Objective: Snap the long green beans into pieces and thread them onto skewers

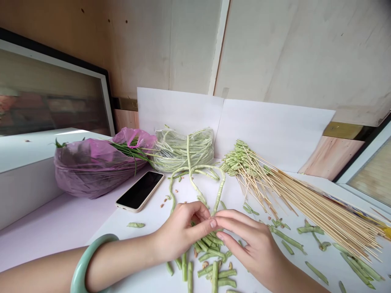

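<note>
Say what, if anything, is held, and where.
The left hand seemingly holds a yardlong bean by its near end; whether the right hand also grips is hidden.

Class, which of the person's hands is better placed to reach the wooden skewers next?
Probably the right hand: the skewers lie on its side, nearer to it, while the left hand is farther away, with the phone on its side.

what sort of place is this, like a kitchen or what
Probably a makeshift food-prep spot, maybe at home or a small stall. The signs: cut long-bean pieces, a bundle of bamboo skewers and a clear plastic bag of whole long beans.
</note>
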{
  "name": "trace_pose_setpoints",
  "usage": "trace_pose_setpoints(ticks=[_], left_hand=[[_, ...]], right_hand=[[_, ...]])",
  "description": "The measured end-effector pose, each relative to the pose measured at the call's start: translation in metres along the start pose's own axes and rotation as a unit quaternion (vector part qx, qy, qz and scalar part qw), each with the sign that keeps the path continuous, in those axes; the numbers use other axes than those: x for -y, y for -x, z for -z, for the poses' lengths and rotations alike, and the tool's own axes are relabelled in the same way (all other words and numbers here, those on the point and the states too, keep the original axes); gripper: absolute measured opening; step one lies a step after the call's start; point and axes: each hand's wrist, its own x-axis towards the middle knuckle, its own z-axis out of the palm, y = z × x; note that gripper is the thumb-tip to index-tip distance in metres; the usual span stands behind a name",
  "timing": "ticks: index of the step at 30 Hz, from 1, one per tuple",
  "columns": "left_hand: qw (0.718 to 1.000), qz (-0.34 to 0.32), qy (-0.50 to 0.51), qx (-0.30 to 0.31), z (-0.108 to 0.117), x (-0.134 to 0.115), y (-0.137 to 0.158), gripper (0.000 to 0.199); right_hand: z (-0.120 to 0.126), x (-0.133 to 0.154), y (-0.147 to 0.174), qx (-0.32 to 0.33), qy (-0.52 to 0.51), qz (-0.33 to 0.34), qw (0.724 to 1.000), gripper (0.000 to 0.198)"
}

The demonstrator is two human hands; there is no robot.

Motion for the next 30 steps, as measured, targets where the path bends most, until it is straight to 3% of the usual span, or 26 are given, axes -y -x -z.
trace_pose_setpoints(ticks=[6,11,14,18,24,30], left_hand=[[0.999,-0.014,0.013,0.039,0.001,0.001,0.000,0.028],[0.996,-0.056,-0.034,0.061,0.000,-0.005,0.003,0.013],[0.991,-0.093,-0.078,0.060,0.003,-0.009,0.005,0.016],[0.987,-0.118,-0.087,0.062,0.005,-0.013,0.007,0.021],[0.982,-0.127,-0.135,0.040,0.004,-0.013,0.009,0.016],[0.951,-0.172,-0.252,0.054,0.005,-0.012,0.009,0.027]], right_hand=[[0.002,-0.005,0.001,-0.011,-0.020,-0.024,0.999,0.026],[0.004,-0.011,0.001,-0.011,0.080,0.003,0.997,0.022],[0.008,-0.011,0.000,0.024,0.131,0.036,0.990,0.018],[0.010,-0.010,0.001,0.048,0.118,0.023,0.992,0.009],[0.006,-0.008,0.007,0.058,0.085,0.002,0.995,0.013],[0.006,-0.002,0.007,0.090,0.093,0.009,0.992,0.022]])
